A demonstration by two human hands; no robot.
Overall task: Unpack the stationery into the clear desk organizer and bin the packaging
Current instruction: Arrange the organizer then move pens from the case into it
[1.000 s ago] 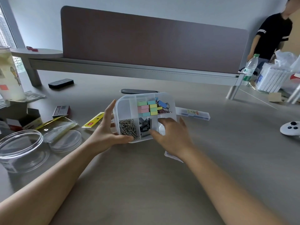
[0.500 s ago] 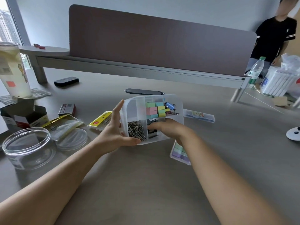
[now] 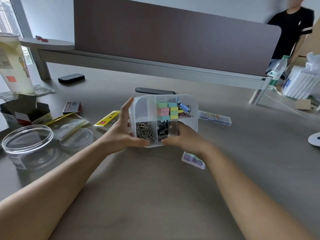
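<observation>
Partly hidden, the sticky-note pack [image 3: 193,159] seemingly lies under the right hand [image 3: 186,138].

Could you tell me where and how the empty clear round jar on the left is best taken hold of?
Grip the clear round jar across its wide rim, from above. It stands upright, open and lidless, with a free wall all round.

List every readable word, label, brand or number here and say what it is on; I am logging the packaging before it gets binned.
None can be read as text.
Yellow header card: red logo patch, too blurred.
Small red box: pale label, too small.
Slim clear case: coloured sticker, blurred.
Tall cup: printed square code and cartoon figure, no legible words.
Water bottle: green label, illegible.
Round clear jar: label print too blurred.
</observation>
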